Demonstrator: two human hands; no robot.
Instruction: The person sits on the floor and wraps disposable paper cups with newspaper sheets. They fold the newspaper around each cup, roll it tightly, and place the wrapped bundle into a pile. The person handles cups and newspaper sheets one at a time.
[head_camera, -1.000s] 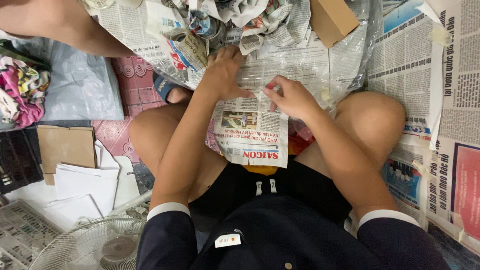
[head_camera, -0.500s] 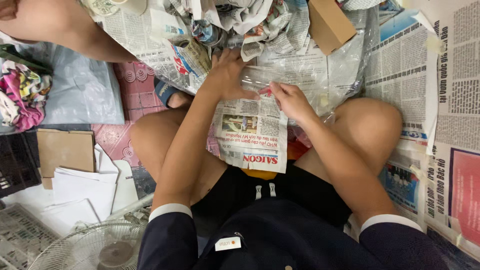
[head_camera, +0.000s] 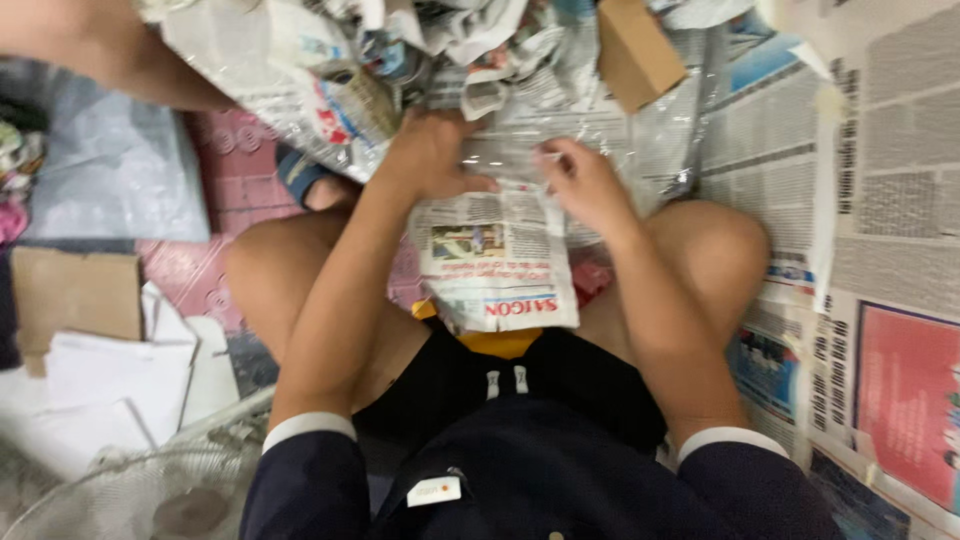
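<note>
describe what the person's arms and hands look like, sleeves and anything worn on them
Both forearms are bare from above the elbow down. The left hand and right hand are bare too: no gloves, and no rings, watch or bracelet that the blurred view shows. The upper arms are covered by short dark navy sleeves, each ending in a narrow white cuff band.

Left hand, right hand, gripping folded newspaper, lap

Over the last 1 s the right hand has shifted toward 12 o'clock, off the folded newspaper sheet and onto the clear plastic wrap. The left hand has closed its thumb over the sheet's top edge.
</note>
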